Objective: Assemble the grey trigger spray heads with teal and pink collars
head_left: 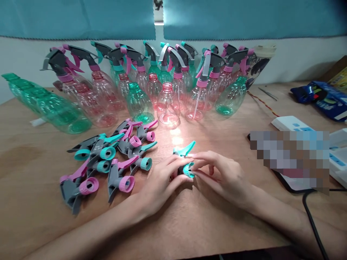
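Note:
Both my hands meet at the middle of the wooden table (pixel 32 180) around one spray-trigger head (pixel 184 159) with a teal lever and teal screw cap. My left hand (pixel 162 182) curls its fingers around the head's grey body from the left. My right hand (pixel 219 173) pinches the teal cap from the right with its fingertips. To the left lies a pile of loose trigger heads (pixel 108 159), grey with pink or teal caps. Straight ahead stand an open pink bottle (pixel 168 106) and an open green bottle (pixel 138 104) without heads.
Several pink and green spray bottles with trigger heads (pixel 187 79) stand in rows at the back, against a white wall with teal cloth. Green bottles (pixel 51 108) lie on their sides at far left. A white device (pixel 295 126), a black cable (pixel 311 220) and blue packaging (pixel 322 95) are at right.

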